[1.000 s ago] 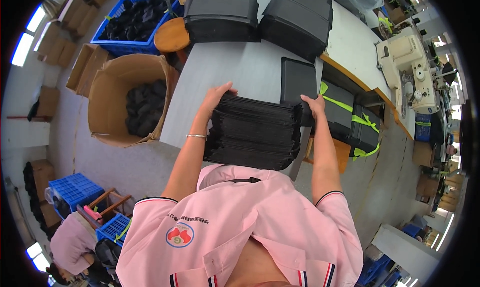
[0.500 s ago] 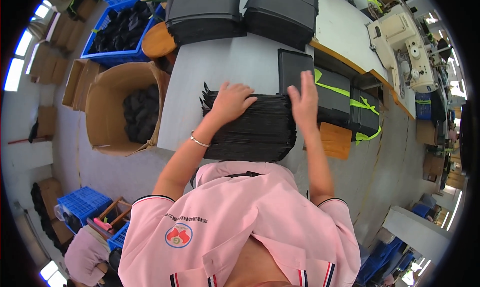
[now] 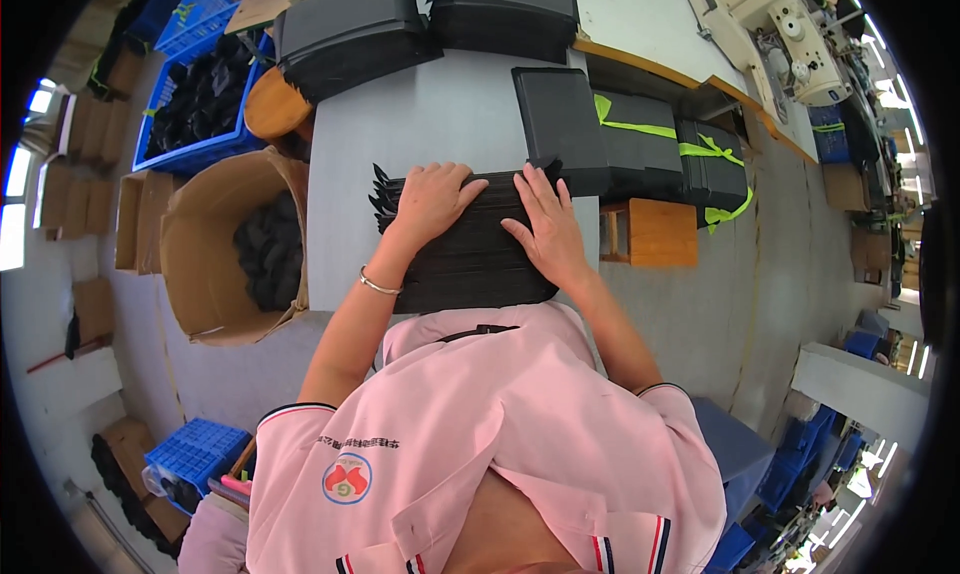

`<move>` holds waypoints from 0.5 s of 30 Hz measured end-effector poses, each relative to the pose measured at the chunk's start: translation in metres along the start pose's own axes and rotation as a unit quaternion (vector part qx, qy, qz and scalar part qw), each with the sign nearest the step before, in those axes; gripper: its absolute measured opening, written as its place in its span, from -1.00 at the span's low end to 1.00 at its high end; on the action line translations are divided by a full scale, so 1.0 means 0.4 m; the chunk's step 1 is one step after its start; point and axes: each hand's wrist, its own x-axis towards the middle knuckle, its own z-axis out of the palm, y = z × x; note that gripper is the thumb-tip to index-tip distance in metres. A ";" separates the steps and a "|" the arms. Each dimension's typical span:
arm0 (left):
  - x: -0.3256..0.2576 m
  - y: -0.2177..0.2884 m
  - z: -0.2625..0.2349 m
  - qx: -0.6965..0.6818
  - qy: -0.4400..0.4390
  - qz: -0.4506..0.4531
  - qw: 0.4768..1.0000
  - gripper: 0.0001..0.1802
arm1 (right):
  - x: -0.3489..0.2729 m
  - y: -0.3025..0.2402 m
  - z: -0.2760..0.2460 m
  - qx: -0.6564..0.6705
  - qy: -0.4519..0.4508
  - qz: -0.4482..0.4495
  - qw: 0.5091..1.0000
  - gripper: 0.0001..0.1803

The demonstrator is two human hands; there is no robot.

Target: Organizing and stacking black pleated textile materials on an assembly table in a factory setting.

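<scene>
A thick stack of thin black pieces lies at the near edge of the grey-white table, its layered edges facing up and a few pointed ends splaying out at the left. On its far left part rests my left hand, fingers laid over the far edge and thumb apart. My right hand lies flat on the stack's right part, fingers stretched away from me. Neither hand is closed around anything. Just beyond the right hand, a neat pile of black panels sits at the table's right edge.
Two tall piles of black panels stand at the table's far end. Black bundles tied with yellow-green strips are at the right, above a wooden stool. A cardboard box and blue crate stand left; a sewing machine is far right.
My right hand has come from beside the stack's right edge to lie on top of it. My left hand stays on the left part. The whole view has shifted somewhat.
</scene>
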 end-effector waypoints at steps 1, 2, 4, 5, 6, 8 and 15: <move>0.000 0.000 -0.003 0.000 -0.008 -0.002 1.000 -0.58 | -0.010 -0.007 0.002 -0.001 0.000 0.003 1.000 -0.27; 0.003 -0.001 -0.006 -0.001 -0.009 -0.001 1.000 -0.58 | -0.018 -0.015 0.003 0.000 0.006 0.007 1.000 -0.28; 0.007 -0.002 -0.028 0.006 -0.072 -0.012 0.997 -0.57 | -0.025 -0.032 0.008 0.004 0.013 0.015 1.000 -0.28; 0.003 -0.009 -0.030 0.008 -0.074 -0.011 0.997 -0.57 | -0.026 -0.035 0.007 0.044 0.019 0.030 0.998 -0.28; 0.000 -0.018 -0.034 0.000 -0.070 -0.011 0.998 -0.57 | -0.023 -0.039 0.002 0.084 0.025 0.043 0.995 -0.28; -0.015 -0.042 -0.033 -0.006 -0.065 -0.012 0.998 -0.57 | -0.036 -0.064 -0.018 0.083 0.037 0.050 0.995 -0.26; -0.051 -0.032 -0.046 0.042 -0.004 -0.033 0.999 -0.60 | -0.096 -0.133 -0.096 -0.020 0.037 -0.019 0.999 -0.07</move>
